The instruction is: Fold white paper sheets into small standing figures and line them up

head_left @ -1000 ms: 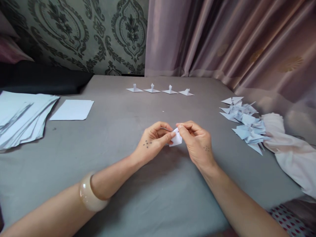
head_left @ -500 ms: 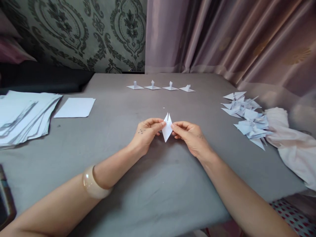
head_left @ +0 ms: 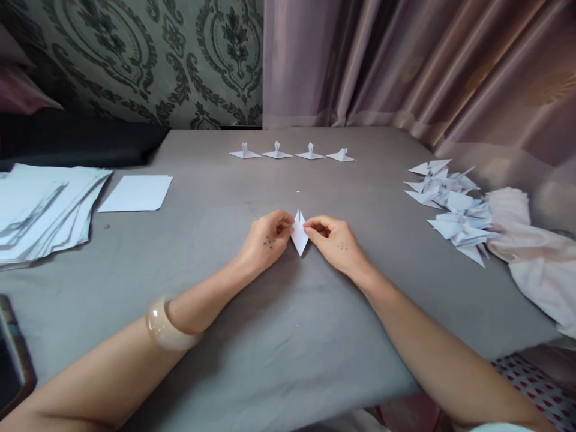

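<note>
So the folded paper was around the middle of the grey table, pinched at one edge by the left hand and at the other by the right hand. Four little folded pieces were lined up farther back. Loose sheets hogged the left side, and a messy folded pile crowded pale cloth on the right.

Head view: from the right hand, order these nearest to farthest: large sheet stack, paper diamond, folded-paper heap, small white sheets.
1. Paper diamond: at the fingertips of the right hand.
2. Folded-paper heap: off to the right.
3. Small white sheets: left side.
4. Large sheet stack: far left.
</note>
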Available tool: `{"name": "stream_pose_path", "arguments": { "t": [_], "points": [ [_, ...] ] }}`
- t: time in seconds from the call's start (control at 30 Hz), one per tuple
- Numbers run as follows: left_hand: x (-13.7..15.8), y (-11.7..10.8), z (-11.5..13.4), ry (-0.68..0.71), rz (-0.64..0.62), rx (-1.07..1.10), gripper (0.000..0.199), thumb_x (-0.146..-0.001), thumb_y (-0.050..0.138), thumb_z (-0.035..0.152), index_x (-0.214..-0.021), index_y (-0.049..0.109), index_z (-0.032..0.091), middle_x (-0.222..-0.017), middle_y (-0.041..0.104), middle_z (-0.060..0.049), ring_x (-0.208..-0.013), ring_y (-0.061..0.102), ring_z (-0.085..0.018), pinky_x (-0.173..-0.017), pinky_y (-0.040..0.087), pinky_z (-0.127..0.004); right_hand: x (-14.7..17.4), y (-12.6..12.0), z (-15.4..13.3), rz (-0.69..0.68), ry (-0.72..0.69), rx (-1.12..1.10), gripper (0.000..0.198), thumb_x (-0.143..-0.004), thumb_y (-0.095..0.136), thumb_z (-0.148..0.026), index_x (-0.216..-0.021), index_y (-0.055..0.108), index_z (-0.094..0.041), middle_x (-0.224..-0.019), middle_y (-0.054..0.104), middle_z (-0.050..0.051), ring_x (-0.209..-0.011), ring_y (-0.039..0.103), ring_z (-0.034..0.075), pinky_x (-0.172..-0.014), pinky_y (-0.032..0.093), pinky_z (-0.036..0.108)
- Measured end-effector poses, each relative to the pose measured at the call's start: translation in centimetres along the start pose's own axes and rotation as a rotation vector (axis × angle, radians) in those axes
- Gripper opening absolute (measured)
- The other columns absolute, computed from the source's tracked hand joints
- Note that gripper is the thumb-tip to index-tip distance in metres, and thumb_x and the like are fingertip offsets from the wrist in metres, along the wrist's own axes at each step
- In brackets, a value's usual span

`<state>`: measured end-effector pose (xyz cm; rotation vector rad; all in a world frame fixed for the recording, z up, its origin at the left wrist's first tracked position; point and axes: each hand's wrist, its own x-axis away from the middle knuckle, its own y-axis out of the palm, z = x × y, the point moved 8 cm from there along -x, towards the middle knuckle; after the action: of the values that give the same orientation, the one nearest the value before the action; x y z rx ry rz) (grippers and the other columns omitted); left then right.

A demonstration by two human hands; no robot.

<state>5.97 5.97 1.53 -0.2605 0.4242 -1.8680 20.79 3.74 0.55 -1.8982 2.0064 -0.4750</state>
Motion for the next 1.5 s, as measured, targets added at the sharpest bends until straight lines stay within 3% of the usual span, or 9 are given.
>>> {"name": "stream_pose_path", "arguments": {
  "t": [0.13, 0.27, 0.43, 0.67, 1.03, 1.2, 1.33, 1.5],
  "points": [
    [0.5, -0.1, 1.3, 0.151, 0.034, -0.312, 0.018, -0.084, 0.049, 0.011, -0.093, 0.063, 0.018, -0.077, 0.067, -0.002, -0.067, 0.058, -0.013, -0.067, 0.045, -0.026, 0.3, 0.1, -1.4, 0.007, -0.081, 0.210, 0.017, -0.085, 0.054, -0.027, -0.091, 0.070, -0.023, -0.080, 0.070, 0.000, -0.070, 0.060, 0.014, -0.069, 0.044, 0.028],
    [0.4, -0.1, 1.3, 0.207, 0.026, -0.455, 0.019, -0.084, 0.050, 0.013, -0.092, 0.067, 0.017, -0.086, 0.063, -0.005, -0.069, 0.056, -0.013, -0.069, 0.046, -0.027, 0.6, 0.5, -2.4, 0.011, -0.159, 0.342, 0.018, -0.088, 0.051, -0.023, -0.091, 0.069, -0.022, -0.084, 0.066, 0.003, -0.073, 0.059, 0.014, -0.070, 0.044, 0.028],
    [0.2, -0.2, 1.3, 0.288, -0.108, -0.472, 0.030, -0.078, 0.047, 0.007, -0.093, 0.070, 0.018, -0.098, 0.062, -0.007, -0.073, 0.058, -0.014, -0.072, 0.048, -0.027, 1.1, 0.4, -2.1, 0.018, -0.220, 0.428, 0.023, -0.086, 0.050, -0.017, -0.096, 0.071, -0.022, -0.095, 0.060, 0.005, -0.072, 0.057, 0.012, -0.072, 0.045, 0.028],
    [0.2, -0.3, 2.2, 0.351, -0.260, -0.471, 0.027, -0.076, 0.055, 0.013, -0.097, 0.070, 0.016, -0.099, 0.063, -0.007, -0.068, 0.057, -0.012, -0.070, 0.048, -0.026, 1.6, 0.1, -2.0, -0.087, -0.238, 0.408, 0.022, -0.082, 0.057, -0.018, -0.100, 0.071, -0.021, -0.090, 0.060, 0.002, -0.070, 0.055, 0.010, -0.070, 0.045, 0.026],
    [-0.1, -0.3, 2.2, 0.367, -0.227, -0.430, 0.018, -0.084, 0.053, 0.019, -0.086, 0.071, 0.016, -0.091, 0.065, -0.007, -0.072, 0.059, -0.014, -0.070, 0.045, -0.026, 0.5, 0.1, -2.0, -0.139, -0.179, 0.388, 0.024, -0.091, 0.048, -0.027, -0.090, 0.072, -0.021, -0.092, 0.064, 0.005, -0.083, 0.060, 0.015, -0.079, 0.044, 0.029],
    [-0.3, -0.4, 1.7, 0.356, -0.191, -0.435, 0.017, -0.084, 0.053, 0.019, -0.085, 0.070, 0.017, -0.091, 0.065, -0.006, -0.072, 0.058, -0.014, -0.069, 0.045, -0.026, 0.0, -0.1, -1.8, -0.176, -0.146, 0.411, 0.024, -0.089, 0.047, -0.024, -0.086, 0.070, -0.020, -0.093, 0.065, 0.006, -0.082, 0.059, 0.016, -0.078, 0.043, 0.030],
    [0.0, -0.1, 1.8, 0.410, -0.230, -0.485, 0.020, -0.086, 0.050, 0.017, -0.090, 0.070, 0.017, -0.095, 0.065, -0.007, -0.078, 0.060, -0.016, -0.071, 0.046, -0.026, -0.2, -0.1, -1.5, -0.281, -0.107, 0.399, 0.024, -0.081, 0.048, -0.016, -0.097, 0.065, -0.022, -0.096, 0.065, 0.004, -0.078, 0.058, 0.014, -0.072, 0.043, 0.027],
    [0.6, 0.2, 2.3, 0.486, -0.263, -0.624, 0.024, -0.088, 0.047, 0.017, -0.095, 0.070, 0.018, -0.099, 0.065, -0.009, -0.088, 0.061, -0.020, -0.076, 0.047, -0.030, -0.1, 0.2, -1.9, -0.321, -0.167, 0.428, 0.030, -0.075, 0.049, -0.012, -0.100, 0.060, -0.024, -0.089, 0.062, 0.002, -0.076, 0.056, 0.014, -0.068, 0.042, 0.025]
  ]
}}
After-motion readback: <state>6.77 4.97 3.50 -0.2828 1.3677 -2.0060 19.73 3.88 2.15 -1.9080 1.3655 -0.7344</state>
